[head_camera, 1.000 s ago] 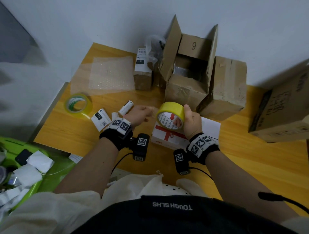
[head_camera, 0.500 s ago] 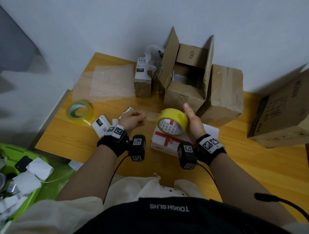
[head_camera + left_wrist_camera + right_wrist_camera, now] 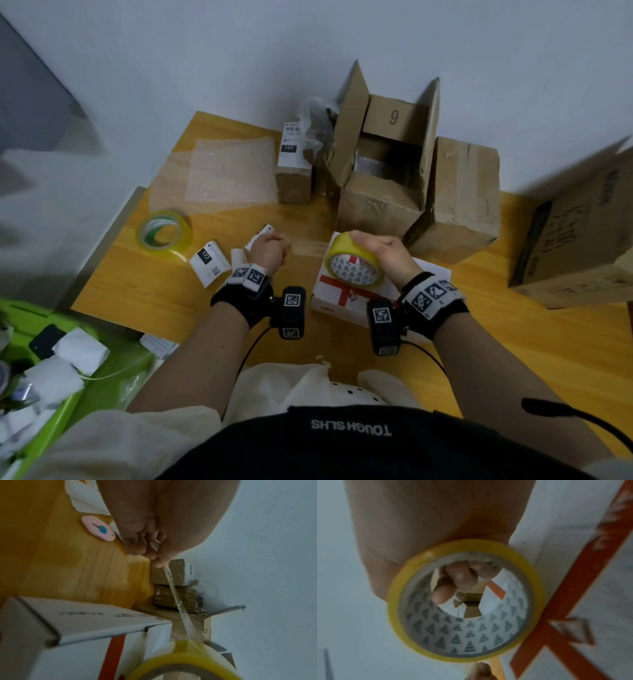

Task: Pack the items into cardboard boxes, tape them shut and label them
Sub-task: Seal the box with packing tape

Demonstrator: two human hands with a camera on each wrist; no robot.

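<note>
My right hand point(image 3: 378, 253) grips a yellow tape roll point(image 3: 352, 265) over a white box with red stripes point(image 3: 342, 298); its fingers point(image 3: 462, 577) curl through the roll's core point(image 3: 465, 601). My left hand point(image 3: 269, 248) pinches the free end of the tape. A clear strip point(image 3: 178, 601) stretches from that pinch point(image 3: 154, 559) to the roll point(image 3: 185, 657). The white box point(image 3: 85, 622) lies just below the strip.
An open cardboard box marked 9 point(image 3: 387, 161) and a shut one point(image 3: 459, 198) stand behind. A large box point(image 3: 575, 233) sits at right. A second tape roll point(image 3: 164, 233), labels point(image 3: 209, 262), bubble wrap point(image 3: 229, 171), a labelled small box point(image 3: 293, 164) and a pink cutter point(image 3: 98, 530) lie at left.
My right hand turned the roll over and lowered it toward the white box. My left hand drew back leftward with the tape end, so the strip grew longer.
</note>
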